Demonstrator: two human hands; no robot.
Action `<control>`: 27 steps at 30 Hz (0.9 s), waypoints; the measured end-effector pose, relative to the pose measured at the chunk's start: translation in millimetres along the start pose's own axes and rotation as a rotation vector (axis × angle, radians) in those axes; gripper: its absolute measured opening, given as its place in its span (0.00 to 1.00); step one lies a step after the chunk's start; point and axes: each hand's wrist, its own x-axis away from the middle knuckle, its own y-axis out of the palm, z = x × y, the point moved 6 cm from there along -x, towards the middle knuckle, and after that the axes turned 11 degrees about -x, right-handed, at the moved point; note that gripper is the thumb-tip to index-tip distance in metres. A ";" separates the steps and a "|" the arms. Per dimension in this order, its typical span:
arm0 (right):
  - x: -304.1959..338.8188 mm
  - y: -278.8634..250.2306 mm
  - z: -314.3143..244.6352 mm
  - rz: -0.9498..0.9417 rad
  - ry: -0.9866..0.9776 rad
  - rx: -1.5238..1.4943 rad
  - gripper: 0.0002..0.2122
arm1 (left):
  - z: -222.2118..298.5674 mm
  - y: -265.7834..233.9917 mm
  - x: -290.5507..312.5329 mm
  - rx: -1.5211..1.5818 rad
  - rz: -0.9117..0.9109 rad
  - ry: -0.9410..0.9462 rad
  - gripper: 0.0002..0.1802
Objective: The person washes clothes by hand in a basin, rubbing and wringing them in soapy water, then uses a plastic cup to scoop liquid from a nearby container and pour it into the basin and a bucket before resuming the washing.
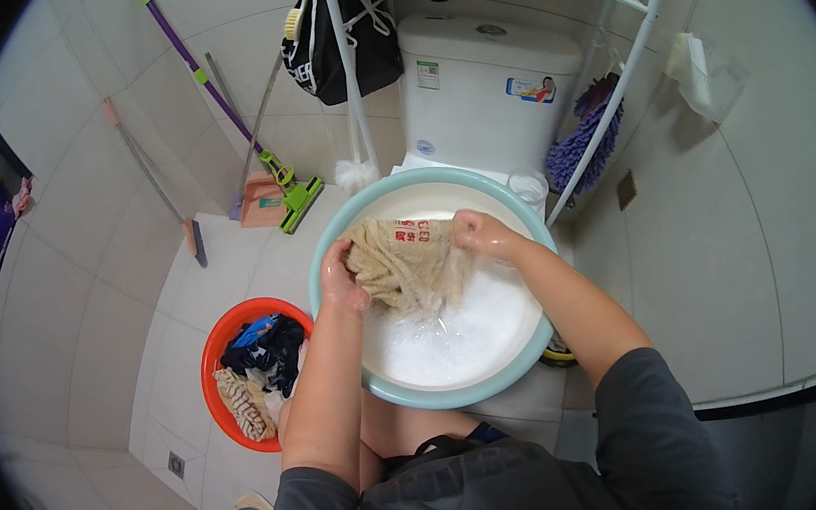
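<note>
A wet beige towel [399, 268] with red lettering along its upper edge is stretched between my hands over a large basin [424, 394] with a pale blue rim. My left hand [340, 278] is closed on the towel's left side. On the other side, my right hand [486, 234] grips the upper right corner in a fist, with suds on the wrist. The towel's lower part hangs down to the white foamy water [439, 347] in the basin.
An orange-red tub [213, 378] of clothes stands on the floor at left. Behind the basin are a toilet [493, 74] and a white rack [641, 47]. A green squeegee mop [300, 205], a dustpan [262, 199] and a small broom [193, 241] lean at the back left.
</note>
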 end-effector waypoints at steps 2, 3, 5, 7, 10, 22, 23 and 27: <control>-3.1 3.8 1.7 0.083 -0.021 -0.497 0.10 | -2.1 3.5 5.1 0.014 0.020 -0.016 0.18; -4.1 9.0 -2.0 0.175 -0.055 -0.563 0.12 | -7.4 16.4 11.1 0.014 0.023 -0.019 0.18; -5.5 21.9 -10.3 0.357 -0.127 -0.692 0.14 | -11.9 26.3 10.4 -0.063 0.002 0.042 0.17; 3.1 49.3 -34.2 0.292 -0.366 -0.596 0.13 | -17.4 20.2 -4.5 -0.211 -0.036 0.166 0.17; 36.9 100.4 -86.6 0.292 -0.450 -0.034 0.10 | -29.1 -0.1 -19.7 -0.128 0.005 0.190 0.15; 23.4 95.2 -64.8 0.345 -0.439 0.181 0.08 | -41.1 3.6 -15.1 -0.175 0.082 0.114 0.18; 24.3 94.8 -66.6 0.356 -0.442 0.205 0.08 | -44.8 8.5 -11.7 -0.126 0.051 0.094 0.18; -17.6 28.6 -41.6 0.422 -0.127 0.368 0.12 | -58.4 39.2 8.0 -0.331 0.073 -0.087 0.21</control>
